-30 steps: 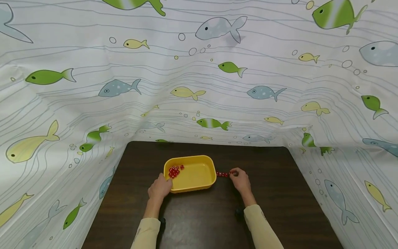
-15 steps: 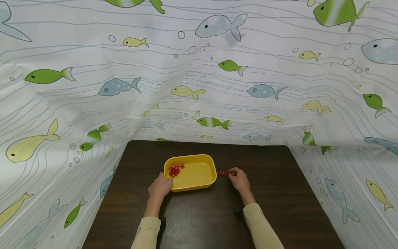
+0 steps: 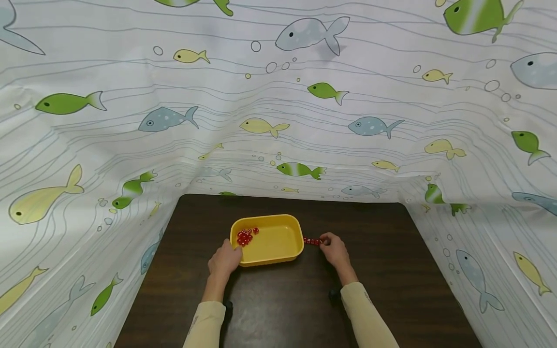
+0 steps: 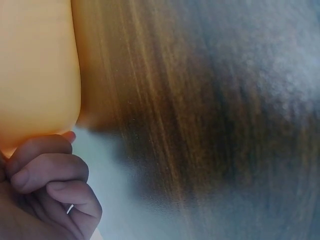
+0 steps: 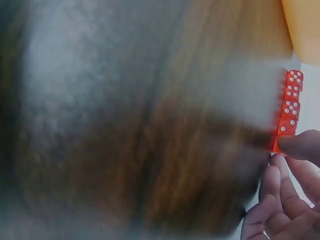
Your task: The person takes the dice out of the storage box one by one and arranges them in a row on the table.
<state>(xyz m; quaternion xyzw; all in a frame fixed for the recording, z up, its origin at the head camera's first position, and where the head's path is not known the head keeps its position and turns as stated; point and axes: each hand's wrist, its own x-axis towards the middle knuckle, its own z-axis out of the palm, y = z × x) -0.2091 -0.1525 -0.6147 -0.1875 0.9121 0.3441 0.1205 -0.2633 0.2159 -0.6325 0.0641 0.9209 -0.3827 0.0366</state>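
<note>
My left hand grips the left end of a yellow plastic tray, its fingers curled against the wall in the left wrist view. Inside the tray, several red dice with white pips lie heaped at the left end. A straight row of red dice runs along the table from the tray's right side. At the row's outer end, my right hand pinches a red die between thumb and fingers. That die sits against the row in the right wrist view, partly covered by the thumb.
The dark wooden table extends around the tray, with glare on its surface. A white fish-print sheet hangs behind it and along both sides.
My right hand has shifted slightly left, bringing its die up to the end of the row. My left hand keeps its grip on the tray, and the heaped dice look unchanged.
</note>
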